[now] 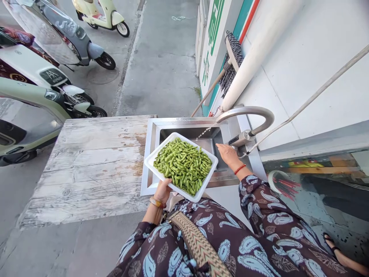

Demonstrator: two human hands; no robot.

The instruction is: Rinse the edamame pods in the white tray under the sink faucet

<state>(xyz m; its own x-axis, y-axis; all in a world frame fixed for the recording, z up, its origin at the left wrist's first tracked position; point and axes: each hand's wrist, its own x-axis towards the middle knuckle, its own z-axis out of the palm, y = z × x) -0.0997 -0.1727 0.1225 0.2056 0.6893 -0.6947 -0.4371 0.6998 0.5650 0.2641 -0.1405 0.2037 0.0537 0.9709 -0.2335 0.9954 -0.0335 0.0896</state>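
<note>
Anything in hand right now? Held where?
Yes: a white tray of green pods, held in the left hand by its near-left edge. The right hand, beside the faucet, appears empty.

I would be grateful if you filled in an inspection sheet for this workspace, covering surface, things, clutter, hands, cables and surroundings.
Surface: wooden table, pale and worn, beside a steel sink.
Things: white tray heaped with green pods; water runs from the curved faucet.
Clutter: mop standing behind the white pipe.
Hands: left hand grips the tray's near edge; right hand, beside the faucet, holds nothing visible.
Cables: gray hose or cable leads toward the faucet's base.
Surroundings: scooters parked beyond the table.
</note>
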